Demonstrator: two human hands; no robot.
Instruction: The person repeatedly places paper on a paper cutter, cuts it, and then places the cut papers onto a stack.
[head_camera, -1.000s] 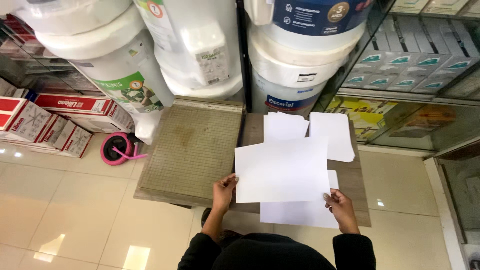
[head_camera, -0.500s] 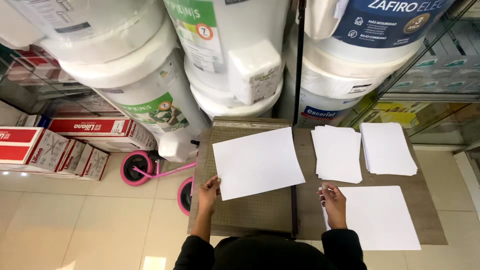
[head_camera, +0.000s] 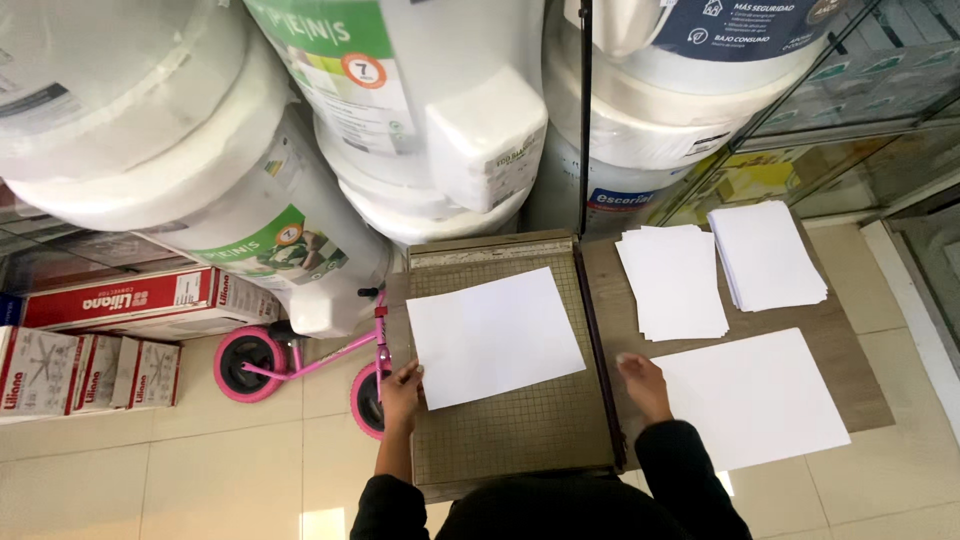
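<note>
Floor (head_camera: 150, 470): pale beige glossy tiles, with a bright light reflection near the lower edge. Large white cylindrical tanks (head_camera: 440, 120) stand stacked behind the wooden worktop (head_camera: 850, 390). Red and white cartons (head_camera: 110, 340) lie stacked at left. A pink balance bike (head_camera: 300, 360) rests against the tanks. Glass-fronted shelving (head_camera: 850, 130) with boxed goods occupies the right.

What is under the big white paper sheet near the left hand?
Under the big white paper sheet lies the gridded board of a paper cutter. The left hand holds its corner. The grid beneath is covered.
</note>
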